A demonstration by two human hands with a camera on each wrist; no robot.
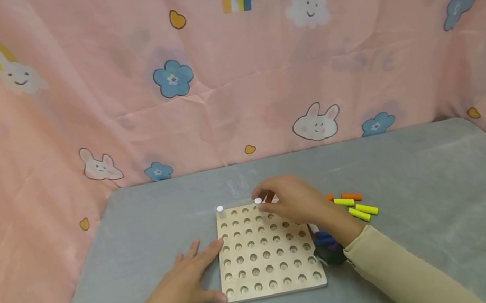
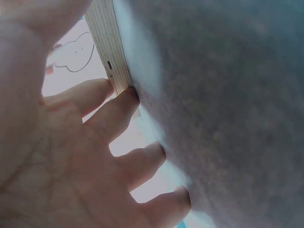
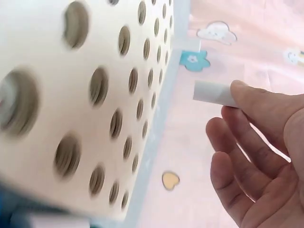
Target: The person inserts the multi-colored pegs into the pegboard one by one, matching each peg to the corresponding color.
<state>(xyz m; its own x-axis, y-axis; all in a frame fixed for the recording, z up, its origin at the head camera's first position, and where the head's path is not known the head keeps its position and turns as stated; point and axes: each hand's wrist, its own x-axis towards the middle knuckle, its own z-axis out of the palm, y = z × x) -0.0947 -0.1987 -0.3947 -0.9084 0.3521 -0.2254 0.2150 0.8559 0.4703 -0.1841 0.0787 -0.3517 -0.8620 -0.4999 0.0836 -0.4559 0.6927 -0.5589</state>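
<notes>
A pale wooden board [image 1: 262,264] with rows of round holes lies flat on the table. My left hand [image 1: 183,286] rests at its left side, fingers spread; in the left wrist view fingertips [image 2: 127,97] touch the board's edge [image 2: 110,50]. Over the far rows, my right hand [image 1: 297,201] pinches a small white peg [image 3: 212,92] between thumb and finger. The right wrist view shows that peg raised off the board, its lower end free. Another white peg [image 1: 221,212] stands upright in the far left corner hole.
To the right of the board lie loose yellow pegs [image 1: 367,208] and orange pegs [image 1: 351,196]. Blue pegs [image 1: 324,238] lie close to the board's right edge, partly hidden by my right wrist. A pink patterned curtain [image 1: 226,106] hangs behind the grey table [image 1: 422,186].
</notes>
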